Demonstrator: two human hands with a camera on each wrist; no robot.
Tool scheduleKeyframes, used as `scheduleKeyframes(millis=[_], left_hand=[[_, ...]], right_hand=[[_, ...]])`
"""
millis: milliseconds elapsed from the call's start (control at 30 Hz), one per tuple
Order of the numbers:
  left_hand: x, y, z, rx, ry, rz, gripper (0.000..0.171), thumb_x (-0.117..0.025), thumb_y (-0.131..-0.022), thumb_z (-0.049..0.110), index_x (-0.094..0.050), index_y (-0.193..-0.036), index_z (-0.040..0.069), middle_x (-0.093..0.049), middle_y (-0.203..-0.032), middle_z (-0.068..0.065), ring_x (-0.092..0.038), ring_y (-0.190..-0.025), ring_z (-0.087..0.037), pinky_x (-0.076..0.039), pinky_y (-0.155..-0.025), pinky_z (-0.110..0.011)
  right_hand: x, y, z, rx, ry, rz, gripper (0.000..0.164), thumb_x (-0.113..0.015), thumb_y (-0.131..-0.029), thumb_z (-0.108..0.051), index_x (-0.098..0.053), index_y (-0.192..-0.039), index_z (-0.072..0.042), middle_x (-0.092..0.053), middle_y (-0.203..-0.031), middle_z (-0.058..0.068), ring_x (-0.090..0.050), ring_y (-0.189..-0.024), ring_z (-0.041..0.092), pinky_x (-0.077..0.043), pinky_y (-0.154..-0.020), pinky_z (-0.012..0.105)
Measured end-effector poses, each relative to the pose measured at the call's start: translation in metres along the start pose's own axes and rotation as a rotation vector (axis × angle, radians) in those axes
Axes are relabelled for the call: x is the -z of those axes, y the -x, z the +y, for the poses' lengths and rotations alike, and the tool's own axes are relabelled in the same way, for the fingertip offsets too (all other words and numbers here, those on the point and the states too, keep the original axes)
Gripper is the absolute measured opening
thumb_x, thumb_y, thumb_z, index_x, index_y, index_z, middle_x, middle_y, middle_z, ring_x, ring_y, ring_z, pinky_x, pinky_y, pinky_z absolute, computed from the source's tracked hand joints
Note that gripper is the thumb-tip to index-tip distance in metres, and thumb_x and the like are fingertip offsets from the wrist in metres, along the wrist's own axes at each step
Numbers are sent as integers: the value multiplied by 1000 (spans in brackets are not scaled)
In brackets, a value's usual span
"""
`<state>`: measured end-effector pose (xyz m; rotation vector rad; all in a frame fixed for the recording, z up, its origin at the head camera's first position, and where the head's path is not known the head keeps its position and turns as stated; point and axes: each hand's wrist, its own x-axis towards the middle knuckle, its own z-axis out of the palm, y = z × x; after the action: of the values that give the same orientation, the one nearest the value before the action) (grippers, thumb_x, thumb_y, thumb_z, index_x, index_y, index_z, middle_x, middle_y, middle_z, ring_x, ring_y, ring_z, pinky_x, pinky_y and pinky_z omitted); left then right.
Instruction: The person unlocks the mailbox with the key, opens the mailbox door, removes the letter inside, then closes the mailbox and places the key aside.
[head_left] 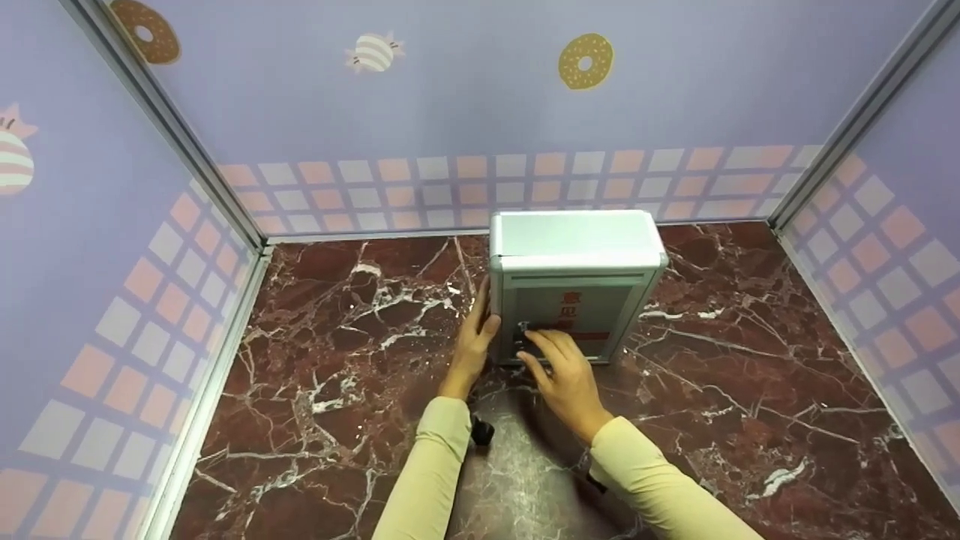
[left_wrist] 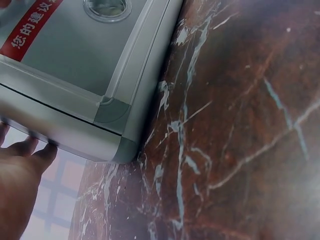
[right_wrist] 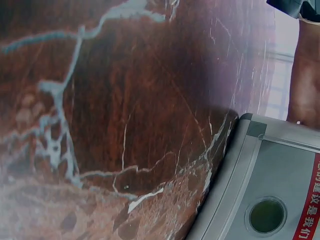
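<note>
A silver metal suggestion box (head_left: 570, 240) stands upright, with red lettering on its grey front panel. My left hand (head_left: 471, 349) lies along its left side, the thumb by the front edge. In the left wrist view, the fingers (left_wrist: 42, 155) of that hand touch the box's side (left_wrist: 55, 125). At the left part of the front, my right hand (head_left: 566, 375) has thumb and index finger around a small black lock-like piece (head_left: 519, 341) with a shiny metal top. Its exact kind is too small to tell. The right wrist view shows the box's round window (right_wrist: 267, 215) and my left hand (right_wrist: 305, 75).
The box stands on a dark red marble-patterned surface (head_left: 337, 360) with white veins. A lilac back wall (head_left: 465, 97) with pink and white squares rises behind it. Side walls (head_left: 82, 247) close in the left and right. Black straps (head_left: 482, 431) show near my wrists.
</note>
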<state>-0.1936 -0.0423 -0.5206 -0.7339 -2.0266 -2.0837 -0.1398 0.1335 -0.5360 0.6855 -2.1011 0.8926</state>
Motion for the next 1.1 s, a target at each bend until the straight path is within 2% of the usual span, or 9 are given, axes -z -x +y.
scheduleKeyframes(millis=[167, 367, 700, 867, 1100], left_hand=[[-1, 0, 2, 7, -41, 7, 89, -48, -96, 61, -19, -155, 0, -31, -153, -24, -35, -137, -38, -27, -112, -48], [-2, 1, 2, 0, -60, 8, 89, -46, -97, 60, -19, -154, -3, -31, -153, -24, -35, -136, -39, -26, -111, -51], [-1, -1, 3, -23, -71, -2, 89, -44, -97, 60, -18, -154, -3, -31, -153, -24, -33, -137, -40, -26, -111, -52], [-1, 0, 2, -10, -59, 0, 89, -45, -97, 60, -18, -154, -3, -34, -151, -24, -38, -134, -40, -28, -111, -50], [-1, 1, 1, 6, -69, 7, 86, -46, -98, 58, -19, -155, 0, -30, -153, -21, -33, -138, -37, -25, -112, -48]], right_hand=[[0, -4, 0, 23, -11, 15, 31, -79, -84, -9, -71, -112, 2, -69, -106, 10, -63, -101, 29, -49, -94, 39], [0, -8, -1, 40, 6, 47, 29, -82, -81, -10, -73, -105, 2, -71, -101, 10, -65, -95, 30, -51, -90, 43], [-3, -11, -2, 56, 6, 98, 27, -85, -76, -6, -75, -100, 1, -72, -97, 8, -67, -89, 26, -55, -80, 38], [-4, -11, -1, 62, 11, 102, 24, -85, -78, -7, -75, -98, 2, -73, -95, 9, -68, -87, 25, -56, -79, 38], [-6, -9, -2, 38, -1, 108, 23, -84, -78, -6, -75, -97, 2, -73, -94, 9, -68, -87, 26, -56, -79, 38]])
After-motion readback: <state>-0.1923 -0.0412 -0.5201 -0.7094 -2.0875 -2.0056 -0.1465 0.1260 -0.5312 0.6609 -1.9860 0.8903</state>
